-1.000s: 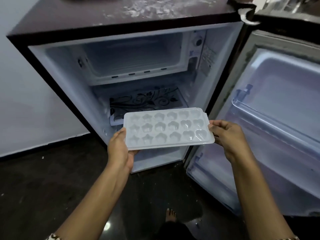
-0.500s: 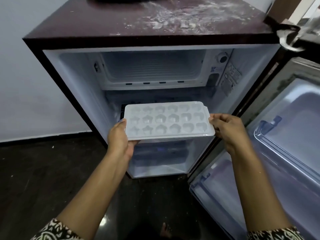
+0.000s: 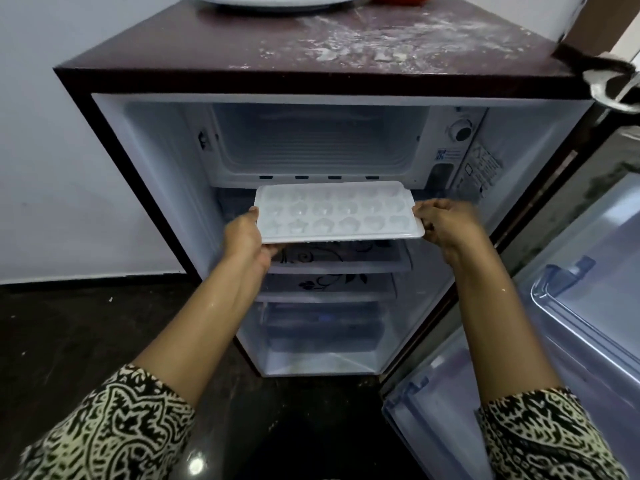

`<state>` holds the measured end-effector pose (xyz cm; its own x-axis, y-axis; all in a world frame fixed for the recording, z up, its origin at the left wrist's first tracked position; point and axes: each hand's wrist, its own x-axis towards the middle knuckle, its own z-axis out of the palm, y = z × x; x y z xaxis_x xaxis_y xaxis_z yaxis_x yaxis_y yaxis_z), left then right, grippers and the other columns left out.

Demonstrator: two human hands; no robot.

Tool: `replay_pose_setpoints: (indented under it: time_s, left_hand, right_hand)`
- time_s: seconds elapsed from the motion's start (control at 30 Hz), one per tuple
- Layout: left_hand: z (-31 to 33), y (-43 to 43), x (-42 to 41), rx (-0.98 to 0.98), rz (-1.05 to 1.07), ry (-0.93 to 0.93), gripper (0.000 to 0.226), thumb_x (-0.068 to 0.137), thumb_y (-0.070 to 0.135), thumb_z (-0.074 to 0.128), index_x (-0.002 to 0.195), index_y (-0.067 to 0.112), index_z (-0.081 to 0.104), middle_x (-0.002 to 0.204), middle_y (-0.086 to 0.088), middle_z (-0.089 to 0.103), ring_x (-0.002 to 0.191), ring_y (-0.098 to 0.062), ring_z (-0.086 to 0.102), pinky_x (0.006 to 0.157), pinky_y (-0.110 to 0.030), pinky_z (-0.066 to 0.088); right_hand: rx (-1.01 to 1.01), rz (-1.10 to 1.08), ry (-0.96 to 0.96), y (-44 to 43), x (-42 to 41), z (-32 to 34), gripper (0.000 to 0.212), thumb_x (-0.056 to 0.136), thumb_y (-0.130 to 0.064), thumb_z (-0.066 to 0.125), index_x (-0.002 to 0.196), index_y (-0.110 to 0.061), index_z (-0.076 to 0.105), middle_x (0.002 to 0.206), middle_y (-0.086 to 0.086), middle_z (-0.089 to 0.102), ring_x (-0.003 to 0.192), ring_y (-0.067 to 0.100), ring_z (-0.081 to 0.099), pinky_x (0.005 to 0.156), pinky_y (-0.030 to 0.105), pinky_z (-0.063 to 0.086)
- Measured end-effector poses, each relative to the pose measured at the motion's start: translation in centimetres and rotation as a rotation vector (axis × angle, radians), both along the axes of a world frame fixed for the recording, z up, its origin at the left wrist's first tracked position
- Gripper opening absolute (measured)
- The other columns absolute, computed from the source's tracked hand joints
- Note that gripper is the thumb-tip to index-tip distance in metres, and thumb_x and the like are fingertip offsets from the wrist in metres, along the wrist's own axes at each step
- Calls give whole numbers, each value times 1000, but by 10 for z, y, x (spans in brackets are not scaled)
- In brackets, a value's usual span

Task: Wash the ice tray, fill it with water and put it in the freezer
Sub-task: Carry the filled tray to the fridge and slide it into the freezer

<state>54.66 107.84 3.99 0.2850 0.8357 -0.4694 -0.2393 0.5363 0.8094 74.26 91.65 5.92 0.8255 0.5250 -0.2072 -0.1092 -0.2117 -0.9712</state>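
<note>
While our left hand [image 3: 244, 233] grips one end of the ice tray [image 3: 332, 213], our right hand [image 3: 446, 223] grips the other. We hold it level, just in front of the freezer box [image 3: 318, 140].

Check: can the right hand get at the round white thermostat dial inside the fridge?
Probably, once freed: the right hand grips the white plastic ice tray at its end, and nothing blocks the round white dial above it.

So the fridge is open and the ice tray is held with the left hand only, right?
No, both hands hold it: the head view shows the left hand gripping one end of the ice tray, the right hand the other. The fridge is open.
</note>
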Motion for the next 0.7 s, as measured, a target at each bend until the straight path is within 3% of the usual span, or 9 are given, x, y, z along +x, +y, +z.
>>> replay_pose_setpoints:
  time_s: [0.27, 0.37, 0.47, 0.57, 0.63, 0.7]
  left_hand:
    - [6, 29, 20, 52, 0, -28, 17, 101, 10, 44, 97, 5, 60, 93, -13, 65, 81, -28, 65, 68, -48, 58]
    - [12, 34, 26, 70, -2, -47, 22, 100, 6, 42, 85, 6, 58, 83, -11, 63, 73, -27, 63, 67, -48, 57]
    - [16, 40, 31, 52, -10, -79, 21, 100, 4, 41, 85, 7, 55, 84, -11, 61, 74, -27, 62, 69, -51, 56]
    - [17, 50, 34, 34, -17, -74, 15, 101, 7, 43, 92, 6, 54, 90, -11, 59, 78, -27, 60, 68, -53, 55]
    - [21, 56, 36, 32, -12, -44, 12, 101, 9, 46, 106, 5, 56, 93, -12, 59, 81, -28, 61, 57, -49, 53]
    - [25, 64, 38, 52, -17, 17, 20, 100, 9, 49, 118, 5, 57, 97, -13, 60, 85, -31, 61, 57, -50, 53]
  right_hand:
    - [22, 23, -22, 30, 23, 1, 14, 87, 0, 59, 74, -6, 58, 70, 8, 58, 56, 14, 57, 55, 23, 50]
    - [19, 5, -64, 40, 30, 5, 6, 84, 4, 60, 83, 10, 61, 76, 19, 62, 62, 21, 56, 63, 33, 48]
    - [-23, -17, -98, 51, 36, 8, 30, 81, 4, 60, 105, 23, 57, 99, 32, 64, 75, 24, 56, 70, 36, 45]
    - [-102, 10, -135, 61, 42, 11, 33, 82, -1, 62, 111, 15, 60, 107, 23, 65, 85, 21, 60, 65, 29, 46]
    - [-122, 15, -112, 66, 43, 12, 28, 83, -2, 64, 109, 8, 64, 97, 12, 63, 77, 19, 59, 56, 23, 47]
    - [-153, 37, -116, 71, 46, 11, 27, 84, -5, 65, 108, 7, 64, 94, 10, 61, 70, 15, 56, 53, 21, 44]
